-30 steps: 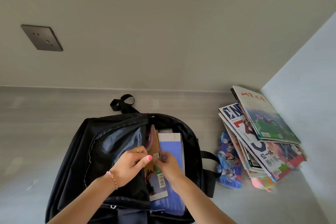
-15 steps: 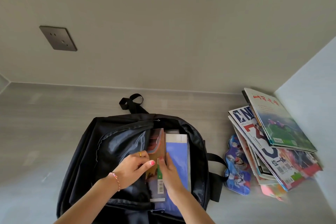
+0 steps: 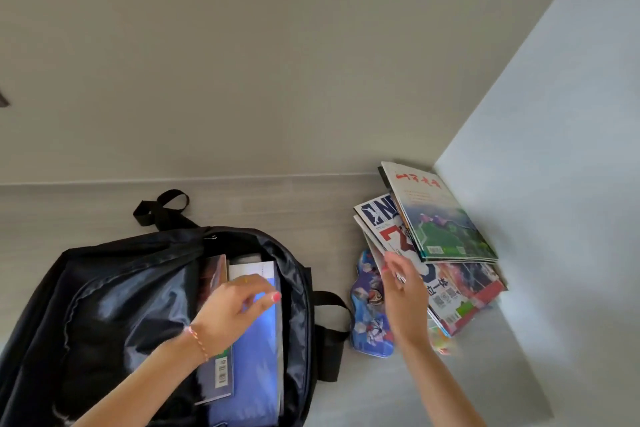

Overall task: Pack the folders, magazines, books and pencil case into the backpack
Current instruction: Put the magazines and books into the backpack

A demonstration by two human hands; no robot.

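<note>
Here the black backpack [image 3: 114,305] lies open in the lower left of the frame, and inside its mouth stand a book [image 3: 214,374] and, just right of it, a blue folder [image 3: 252,350]. The left hand [image 3: 232,312] hovers over them with relaxed, slightly bent fingers (it holds nothing). The right hand [image 3: 403,295] is at centre right, fingers loose and empty, over the edge of the magazines [image 3: 433,236], which are stacked in the corner at the right. The pencil case [image 3: 369,315] lies between the backpack and the stack, touching the magazines.
</note>
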